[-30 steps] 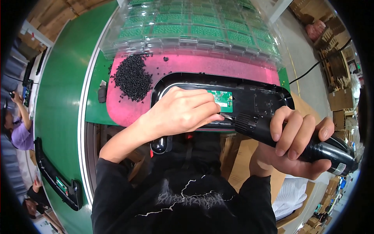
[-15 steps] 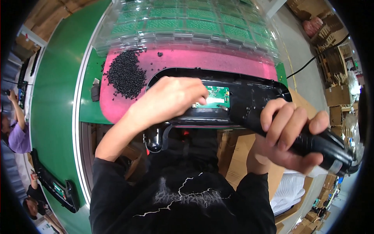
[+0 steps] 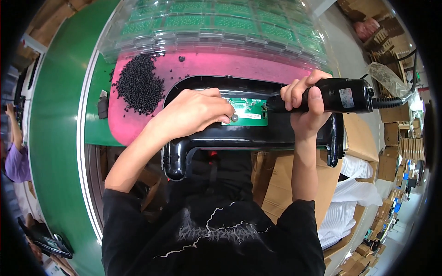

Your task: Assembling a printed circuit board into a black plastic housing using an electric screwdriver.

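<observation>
A long black plastic housing (image 3: 221, 136) with curved ends lies across the pink mat in front of me, its hollow side up. Inside it sits a green circuit board (image 3: 251, 106). My left hand (image 3: 198, 112) reaches over the housing, its fingers pinched together at the board's left end beside a small round grey piece (image 3: 234, 117). Whatever lies between those fingertips is hidden. My right hand (image 3: 307, 99) is wrapped round a black electric screwdriver (image 3: 334, 95), held almost level with its front end pointing left, by the board's right edge. A cable leaves its rear.
A heap of small black screws (image 3: 138, 84) lies on the pink mat (image 3: 124, 126). Clear plastic trays (image 3: 212, 37) of green boards stand behind. A green conveyor (image 3: 60, 138) runs at the left, with another person (image 3: 18, 161) beyond. Cardboard boxes (image 3: 294, 177) stand at the lower right.
My right hand has swung the screwdriver up and leftward from a tilted pose to nearly level. My left hand stays at the board. On the conveyor, another housing has moved down the picture.
</observation>
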`<action>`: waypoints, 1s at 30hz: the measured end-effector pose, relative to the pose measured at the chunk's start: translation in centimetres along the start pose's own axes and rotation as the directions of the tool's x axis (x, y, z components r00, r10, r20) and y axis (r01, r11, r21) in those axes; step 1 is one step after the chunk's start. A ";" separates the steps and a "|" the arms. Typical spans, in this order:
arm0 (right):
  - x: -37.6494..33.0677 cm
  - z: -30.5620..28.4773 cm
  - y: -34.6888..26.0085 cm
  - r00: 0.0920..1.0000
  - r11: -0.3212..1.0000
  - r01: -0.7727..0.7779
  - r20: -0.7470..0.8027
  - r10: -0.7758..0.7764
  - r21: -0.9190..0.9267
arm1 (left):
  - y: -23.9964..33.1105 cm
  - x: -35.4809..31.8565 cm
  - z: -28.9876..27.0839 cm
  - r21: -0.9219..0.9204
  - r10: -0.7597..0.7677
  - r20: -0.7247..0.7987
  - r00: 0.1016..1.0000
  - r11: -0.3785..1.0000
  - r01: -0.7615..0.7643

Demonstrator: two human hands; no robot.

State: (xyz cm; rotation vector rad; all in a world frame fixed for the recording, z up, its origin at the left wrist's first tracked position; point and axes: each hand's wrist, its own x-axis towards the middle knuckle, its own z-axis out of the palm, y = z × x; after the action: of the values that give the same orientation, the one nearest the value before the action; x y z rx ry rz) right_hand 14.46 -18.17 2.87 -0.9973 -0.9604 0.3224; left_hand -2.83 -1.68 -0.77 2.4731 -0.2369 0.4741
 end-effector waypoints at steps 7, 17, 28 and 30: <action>0.3 0.1 0.5 0.998 0.998 -0.056 0.016 0.056 0.009 | 0.0 -0.1 0.2 -0.001 -0.044 0.036 0.998 0.999 0.044; 0.4 1.2 0.8 0.991 0.995 -0.094 0.097 0.096 -0.027 | 0.6 0.5 -0.8 -0.041 -0.203 0.154 0.967 0.976 0.212; -0.3 2.9 -2.8 0.999 0.947 0.048 -0.009 -0.048 0.318 | 0.1 -0.3 -0.1 -0.060 -0.033 -0.040 0.999 0.998 0.030; -0.4 3.8 -4.3 0.995 0.905 0.055 0.050 -0.084 0.423 | 0.0 -0.4 -0.3 -0.089 0.072 -0.204 0.976 0.992 -0.092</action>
State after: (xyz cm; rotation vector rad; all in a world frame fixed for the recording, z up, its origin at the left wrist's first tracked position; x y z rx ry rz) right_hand 10.41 -18.56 6.92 -0.5570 -0.9340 0.4835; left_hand -3.27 -1.51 -0.67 2.3070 -0.2737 0.7250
